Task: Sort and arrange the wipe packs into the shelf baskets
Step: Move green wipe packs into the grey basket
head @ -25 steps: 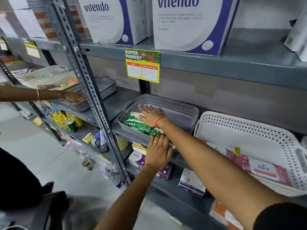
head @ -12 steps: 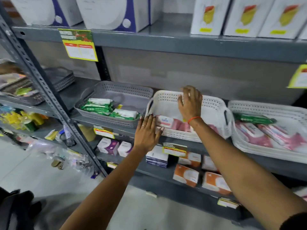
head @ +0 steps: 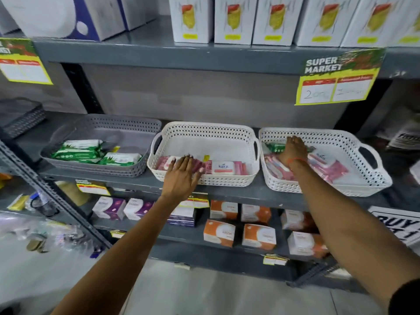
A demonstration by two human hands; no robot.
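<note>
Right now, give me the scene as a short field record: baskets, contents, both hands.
grey basket: left on shelf, holds green packs
middle basket: white, holds pink packs
right basket: white, holds pink packs plus one green pack at the back left
left hand: flat, fingers spread, on front rim of middle basket, over its packs
right hand: inside right basket, over the green pack; grip hidden, cannot tell if closed
lower shelf: orange and purple boxes
</note>
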